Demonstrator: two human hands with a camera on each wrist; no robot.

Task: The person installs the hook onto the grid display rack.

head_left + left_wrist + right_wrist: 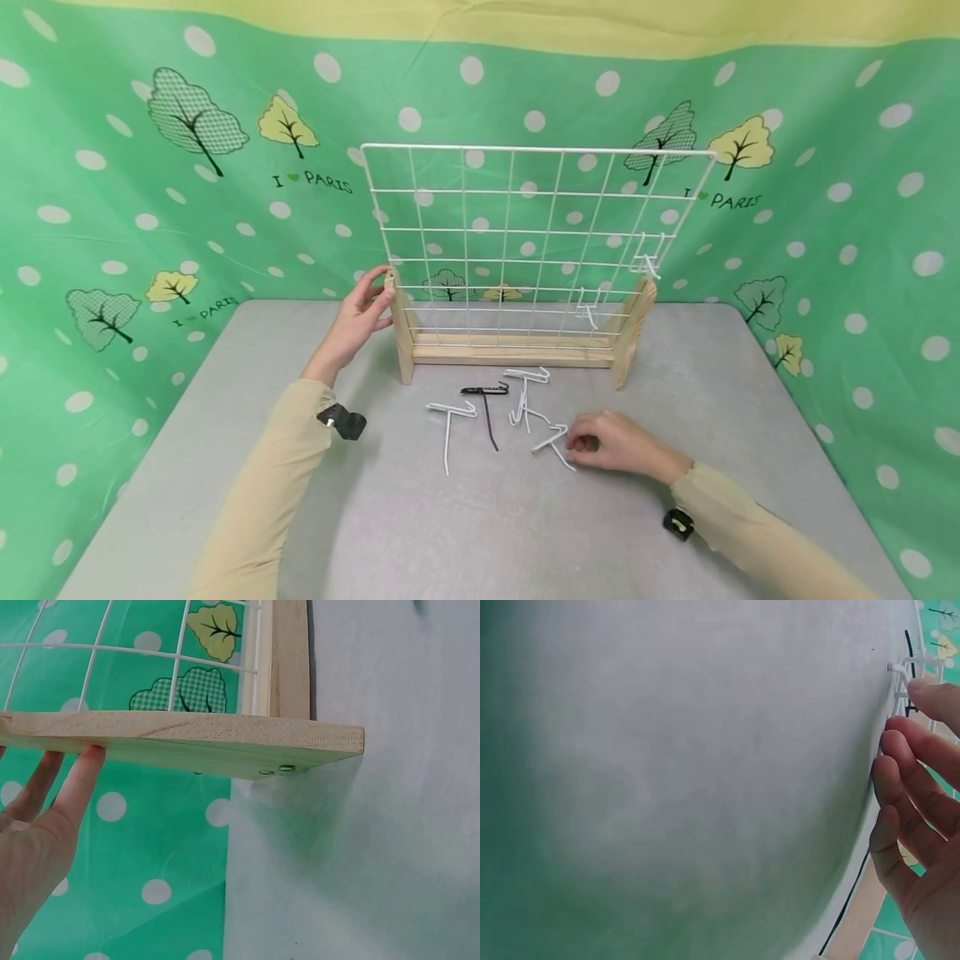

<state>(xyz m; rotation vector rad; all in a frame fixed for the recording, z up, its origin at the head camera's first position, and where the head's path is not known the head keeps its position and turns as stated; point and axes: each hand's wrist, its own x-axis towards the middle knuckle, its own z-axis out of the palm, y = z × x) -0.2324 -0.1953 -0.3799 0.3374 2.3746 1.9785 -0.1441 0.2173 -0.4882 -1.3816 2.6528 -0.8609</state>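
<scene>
The step in hand looked like taking up the nearest white hook (550, 440), which lay on the gray surface (487, 533) just beside the fingertips of the right hand (618, 446). That hand was part open, thumb and forefinger apart, with nothing visibly in its hold; a pinch at the crossbar seemed likeliest to lift cleanly, clear of the overlapping white hooks (526, 380) nearby. The left hand (360, 312) touched an upright of the wooden stand (513, 360), though whether it gripped could not be told; light, steady pressure would suit. The stand was pale, grained wood; the grid (512, 193), thin white wire in rectangles; the loose hooks, T-like with long prongs, one black.
</scene>
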